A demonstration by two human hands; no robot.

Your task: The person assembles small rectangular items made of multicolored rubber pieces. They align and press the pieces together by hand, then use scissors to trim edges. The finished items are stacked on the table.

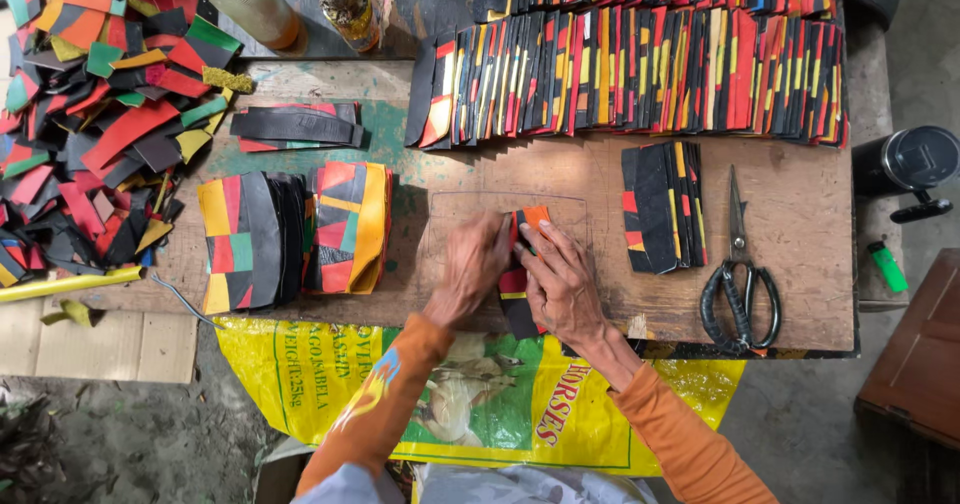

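The wooden counter (800, 254) carried rows of patchwork pieces (640, 79). At its near edge lay a patchwork strip (518, 284), long axis running away from the person. Both hands, left (475, 264) and right (560, 279), pressed flat on it, side by side.

Your left hand (470, 269) and right hand (558, 279) cover most of the patchwork strip (518, 299); its middle seems hidden beneath your palms.

Worn wooden tabletop (800, 224), green-stained at the left. On it: rows of patchwork pieces (640, 74) along the back, a small stack (662, 207) beside black scissors (740, 274), two folded piles (295, 239) at the left, loose scraps (100, 104) heaped at the far left.
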